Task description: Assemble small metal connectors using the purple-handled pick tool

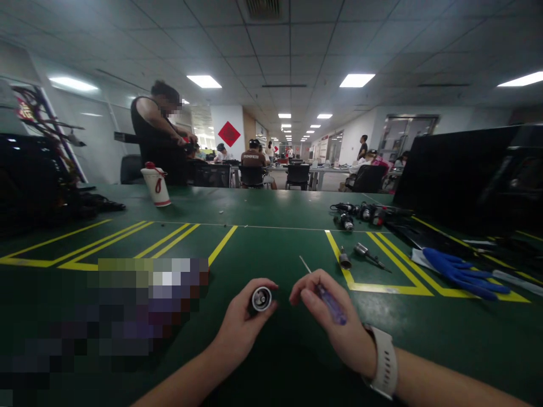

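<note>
My left hand [244, 314] is closed around a short metal cylinder [262, 299]. Its round open end faces me, and small parts show inside it. To the right, my right hand [333, 316] grips a screwdriver [333, 305] with a clear purple handle; the thin shaft points up and to the left, apart from the cylinder. A pale watch strap [385, 362] circles my right wrist. Beyond my right hand lie a small metal cup-shaped part [344, 258] and a metal piece with a thin rod [370, 255].
Yellow tape marks the green table [275, 243]. Blue gloves [460, 271] and a dark monitor [475, 175] are at right, with dark metal tools [348, 217] further back. A white cup [156, 185] stands back left. Across the table, a person [155, 130] stands. A pixelated patch covers the left foreground.
</note>
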Demonstrator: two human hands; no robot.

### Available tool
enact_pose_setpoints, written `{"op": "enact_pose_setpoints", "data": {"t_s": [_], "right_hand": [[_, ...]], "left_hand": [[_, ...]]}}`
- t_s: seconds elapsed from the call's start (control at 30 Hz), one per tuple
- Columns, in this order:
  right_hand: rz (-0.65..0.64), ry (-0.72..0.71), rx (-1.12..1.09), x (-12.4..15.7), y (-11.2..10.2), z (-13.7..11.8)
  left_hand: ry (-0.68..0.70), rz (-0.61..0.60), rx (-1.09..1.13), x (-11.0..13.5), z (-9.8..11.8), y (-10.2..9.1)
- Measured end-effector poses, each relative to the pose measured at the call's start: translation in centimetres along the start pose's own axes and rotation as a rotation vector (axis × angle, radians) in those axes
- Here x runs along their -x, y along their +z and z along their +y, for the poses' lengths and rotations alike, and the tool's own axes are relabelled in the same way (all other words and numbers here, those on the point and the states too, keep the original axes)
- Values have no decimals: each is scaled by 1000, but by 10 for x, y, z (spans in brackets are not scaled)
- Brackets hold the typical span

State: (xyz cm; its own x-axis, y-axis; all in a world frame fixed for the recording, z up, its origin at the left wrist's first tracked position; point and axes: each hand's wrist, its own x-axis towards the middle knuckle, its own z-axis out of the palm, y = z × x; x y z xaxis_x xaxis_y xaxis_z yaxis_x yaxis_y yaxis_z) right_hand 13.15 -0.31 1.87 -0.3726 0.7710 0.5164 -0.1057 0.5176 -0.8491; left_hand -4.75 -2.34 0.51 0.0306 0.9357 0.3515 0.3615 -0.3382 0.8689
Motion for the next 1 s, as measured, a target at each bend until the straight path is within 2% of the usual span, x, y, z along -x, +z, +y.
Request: {"op": "enact_pose_setpoints", "data": {"t_s": [0.17,0.4,0.57,0.73,0.8,0.9,0.97,1.0], "right_hand": [[-22,25,-89,-1,-4,-16],[-129,-14,46,8,2,-19],[-88,-296,304,14,8,-11],[-277,-525,451,17,11,-1],[-307,-589,505,13,8,-3],[-252,-569,647,-6,-12,-8],[-80,-488,762,-27,-37,-5],[57,-357,861,-37,-54,0]], "left_hand": [[-32,-11,-56,-3,0,-1],[-25,-29,-41,-3,-5,1],[-61,-22,-81,-8,-7,3],[-58,-58,-126,-9,-12,3],[-49,-74,-136,-9,-14,2],[-59,-102,-189,-10,-14,2],[-80,-114,-242,-12,-12,2],[-89,-116,-263,-12,-11,3]]}}
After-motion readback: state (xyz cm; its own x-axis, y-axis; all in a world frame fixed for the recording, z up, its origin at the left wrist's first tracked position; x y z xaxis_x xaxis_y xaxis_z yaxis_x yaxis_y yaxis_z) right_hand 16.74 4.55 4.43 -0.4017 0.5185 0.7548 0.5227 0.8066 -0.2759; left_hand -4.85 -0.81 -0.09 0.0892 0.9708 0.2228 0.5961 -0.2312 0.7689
